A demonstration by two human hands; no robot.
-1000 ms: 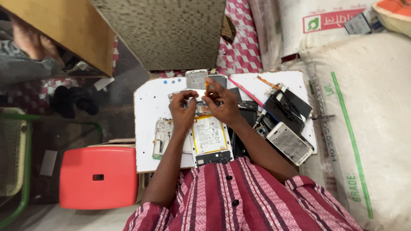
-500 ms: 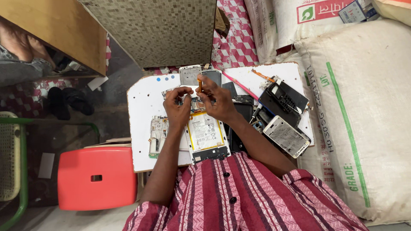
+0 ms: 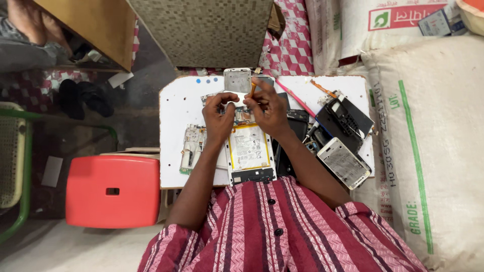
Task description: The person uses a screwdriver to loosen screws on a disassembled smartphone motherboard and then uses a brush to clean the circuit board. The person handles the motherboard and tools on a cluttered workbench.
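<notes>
Squarely in the middle of the white work board (image 3: 174, 106) lies an opened phone (image 3: 249, 151), back cover off, its pale battery framed in yellow and its circuit end pointing away from the person. Both hands meet over that far end: the left hand (image 3: 220, 112) presses curled fingers onto the phone's upper edge, while the right hand (image 3: 268, 108) pinches a small orange tool (image 3: 253, 87) held upright above the circuitry. Just left of the phone rests a bare white phone frame (image 3: 189, 147); to its right sit dark screens and a silver phone housing (image 3: 344, 162), with a pink stick (image 3: 295, 97) lying slantwise nearby. Beyond the board's right edge bulges a large woven sack (image 3: 433, 141) with a green stripe. A red plastic stool (image 3: 113, 190) stands at the left on the grey floor (image 3: 75, 249), near a green chair (image 3: 15, 161).
</notes>
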